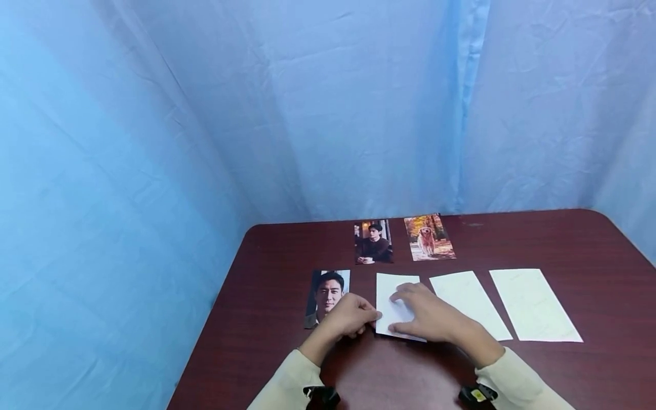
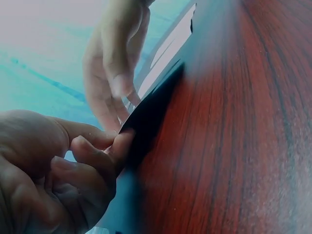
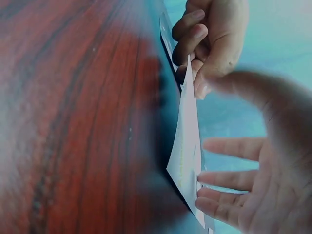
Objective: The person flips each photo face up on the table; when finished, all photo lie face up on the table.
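Note:
My left hand (image 1: 351,316) pinches the left edge of a card with its white back up (image 1: 385,293) between thumb and fingers. In the left wrist view, the card's dark underside (image 2: 151,112) shows, with that edge raised off the table. My right hand (image 1: 433,313) is over the card's right part, thumb and fingers spread. Its fingertips (image 3: 207,204) are right at the white face (image 3: 185,146) in the right wrist view. Just left of the card lies a photo of a person's portrait (image 1: 315,296), partly covered by my left hand.
Two more white cards, a nearer one (image 1: 458,287) and a farther one (image 1: 533,304), lie to the right. Behind are a photo of a seated person with a cup (image 1: 376,247) and a dog photo (image 1: 427,239). Blue curtains (image 1: 359,114) surround the dark red wooden table (image 1: 246,341).

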A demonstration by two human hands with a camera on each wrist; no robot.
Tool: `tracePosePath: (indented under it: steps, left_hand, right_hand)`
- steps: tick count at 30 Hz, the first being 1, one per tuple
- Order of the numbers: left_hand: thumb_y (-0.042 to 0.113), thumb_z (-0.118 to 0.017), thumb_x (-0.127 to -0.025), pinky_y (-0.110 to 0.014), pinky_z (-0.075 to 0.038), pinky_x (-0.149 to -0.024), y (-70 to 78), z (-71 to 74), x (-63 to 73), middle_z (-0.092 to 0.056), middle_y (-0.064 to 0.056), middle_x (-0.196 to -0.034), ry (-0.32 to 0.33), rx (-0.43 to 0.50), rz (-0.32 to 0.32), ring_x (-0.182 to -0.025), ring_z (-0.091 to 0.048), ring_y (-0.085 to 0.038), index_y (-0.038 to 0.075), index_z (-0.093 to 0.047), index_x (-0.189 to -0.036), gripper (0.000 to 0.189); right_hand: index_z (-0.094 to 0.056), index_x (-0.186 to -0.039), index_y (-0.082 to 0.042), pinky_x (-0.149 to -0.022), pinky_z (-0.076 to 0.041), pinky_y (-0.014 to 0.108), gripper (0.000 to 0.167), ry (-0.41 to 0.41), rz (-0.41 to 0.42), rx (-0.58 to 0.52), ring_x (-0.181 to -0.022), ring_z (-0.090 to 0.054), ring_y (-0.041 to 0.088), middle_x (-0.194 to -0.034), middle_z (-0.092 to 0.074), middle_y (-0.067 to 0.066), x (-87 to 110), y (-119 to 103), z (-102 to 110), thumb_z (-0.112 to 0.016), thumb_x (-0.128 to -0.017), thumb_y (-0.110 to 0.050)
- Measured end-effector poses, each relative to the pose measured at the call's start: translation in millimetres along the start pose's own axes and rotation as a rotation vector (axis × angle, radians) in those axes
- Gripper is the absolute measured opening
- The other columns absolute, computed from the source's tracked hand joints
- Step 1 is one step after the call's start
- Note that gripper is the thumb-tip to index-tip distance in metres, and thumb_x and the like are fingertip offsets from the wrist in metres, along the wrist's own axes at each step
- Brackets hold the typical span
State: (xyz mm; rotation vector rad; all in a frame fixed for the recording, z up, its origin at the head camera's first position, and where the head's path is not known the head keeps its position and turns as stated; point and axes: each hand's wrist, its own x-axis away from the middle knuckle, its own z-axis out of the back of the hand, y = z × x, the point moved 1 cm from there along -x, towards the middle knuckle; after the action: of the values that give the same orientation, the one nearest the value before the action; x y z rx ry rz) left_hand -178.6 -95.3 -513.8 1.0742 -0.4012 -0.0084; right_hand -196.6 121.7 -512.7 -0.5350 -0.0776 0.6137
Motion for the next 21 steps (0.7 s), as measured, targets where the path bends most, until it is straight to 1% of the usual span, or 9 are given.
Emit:
tracePosePath:
  steps: [3,5,9,11,13,15,18,20,21]
  left_hand:
    - [0.016,-0.074,-0.095,-0.019,-0.033,-0.037,0.3,0.7,1.1,-0.049,0.003,-0.049,0.006,-0.013,0.009,-0.04,-0.04,-0.007,0.003,-0.076,-0.082,0.018]
    - [0.017,-0.075,-0.096,-0.02,-0.033,-0.038,0.9,0.9,2.3,-0.049,0.004,-0.05,0.01,-0.021,0.013,-0.041,-0.04,-0.008,0.005,-0.075,-0.081,0.019]
    - [0.018,-0.074,-0.096,-0.019,-0.034,-0.039,4.8,1.6,5.8,-0.048,0.006,-0.053,0.039,-0.014,-0.015,-0.042,-0.04,-0.007,0.008,-0.071,-0.081,0.017]
    - [0.018,-0.074,-0.096,-0.019,-0.035,-0.041,7.3,1.5,7.8,-0.051,0.006,-0.056,0.058,-0.003,-0.066,-0.043,-0.042,-0.006,0.008,-0.071,-0.084,0.016]
    - [0.019,-0.073,-0.097,-0.02,-0.04,-0.045,10.6,0.7,10.4,-0.057,0.004,-0.06,0.074,-0.001,-0.136,-0.047,-0.047,-0.006,0.007,-0.071,-0.088,0.015]
    - [0.022,-0.07,-0.1,-0.021,-0.044,-0.05,14.1,-0.5,12.3,-0.064,-0.001,-0.067,0.084,-0.001,-0.2,-0.052,-0.053,-0.006,0.008,-0.073,-0.095,0.015]
    - [0.029,-0.064,-0.104,-0.024,-0.05,-0.054,19.3,-1.3,14.5,-0.069,-0.003,-0.079,0.107,-0.005,-0.253,-0.056,-0.059,-0.01,0.01,-0.075,-0.107,0.022]
    - [0.032,-0.06,-0.106,-0.026,-0.055,-0.064,20.6,-1.1,15.0,-0.075,-0.003,-0.093,0.132,-0.021,-0.279,-0.067,-0.066,-0.012,0.013,-0.077,-0.115,0.028]
    - [0.033,-0.058,-0.107,-0.027,-0.057,-0.071,20.9,-0.8,15.4,-0.077,-0.003,-0.101,0.142,-0.028,-0.292,-0.075,-0.07,-0.013,0.014,-0.077,-0.118,0.029]
  right_hand:
    - [-0.071,-0.126,-0.005,-0.108,-0.051,0.057,0.042,0.055,-0.023,-0.055,-0.127,-0.063,0.036,-0.131,-0.07,0.015,-1.4,-1,2,-0.078,-0.095,-0.033]
    - [-0.069,-0.13,-0.003,-0.102,-0.054,0.056,0.04,0.078,-0.061,-0.124,-0.122,-0.065,0.035,-0.131,-0.069,0.016,-2.3,-2,4,-0.075,-0.098,-0.025]
    - [-0.059,-0.146,-0.003,-0.096,-0.057,0.053,0.051,0.04,-0.179,-0.323,-0.121,-0.066,0.037,-0.139,-0.065,0.021,-3.8,-6,7,-0.07,-0.102,-0.025]
    - [-0.053,-0.151,-0.004,-0.098,-0.058,0.053,0.055,0.006,-0.239,-0.418,-0.127,-0.064,0.039,-0.143,-0.062,0.023,-4.3,-8,7,-0.068,-0.103,-0.029]
    - [-0.049,-0.153,-0.003,-0.099,-0.059,0.054,0.059,-0.021,-0.282,-0.521,-0.13,-0.063,0.042,-0.145,-0.059,0.026,-4.0,-11,8,-0.066,-0.104,-0.031]
    - [-0.047,-0.154,-0.001,-0.101,-0.058,0.054,0.06,-0.023,-0.31,-0.621,-0.131,-0.062,0.043,-0.145,-0.057,0.029,-4.0,-12,8,-0.063,-0.105,-0.032]
    - [-0.047,-0.153,0.003,-0.104,-0.058,0.054,0.058,-0.007,-0.325,-0.745,-0.135,-0.059,0.044,-0.149,-0.055,0.031,-4.5,-15,9,-0.059,-0.108,-0.032]
    - [-0.048,-0.151,0.005,-0.106,-0.057,0.053,0.056,0.011,-0.329,-0.809,-0.138,-0.057,0.043,-0.151,-0.054,0.03,-6.1,-14,8,-0.056,-0.109,-0.031]
    - [-0.049,-0.149,0.006,-0.107,-0.057,0.053,0.054,0.013,-0.328,-0.843,-0.14,-0.055,0.044,-0.152,-0.053,0.03,-7.1,-15,8,-0.055,-0.109,-0.03]
